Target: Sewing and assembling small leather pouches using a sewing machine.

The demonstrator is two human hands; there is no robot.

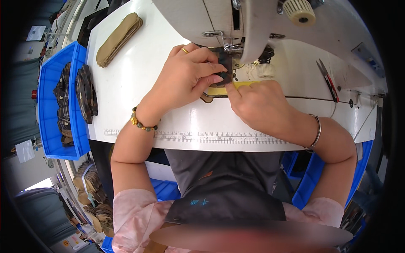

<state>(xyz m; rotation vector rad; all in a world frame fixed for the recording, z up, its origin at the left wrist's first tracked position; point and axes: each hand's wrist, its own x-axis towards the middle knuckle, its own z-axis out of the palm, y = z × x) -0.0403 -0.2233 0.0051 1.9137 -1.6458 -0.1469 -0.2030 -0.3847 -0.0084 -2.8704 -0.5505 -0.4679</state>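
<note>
A small dark cloth piece (228,65) lies on the sewing machine's bed, its far part at the presser foot (233,49). My left hand (185,74) is closed at the cloth's left side, thumb and fingers pinching it. At the near edge of the cloth, my right hand (261,101) has its index fingertip pressed down, the other fingers curled in; its thumb is hidden. A yellow strip (218,90) runs beneath both hands along the bed's near side. Close by the left thumb, a small tan edge (206,98) shows below the strip.
Tan cloth pieces (119,40) lie stacked at the far left of the white table (139,84). Red-handled thread snips (328,80) rest on the right. A blue bin (46,126) with plaid cloth stands at the left edge. The machine head (253,25) overhangs the far side.
</note>
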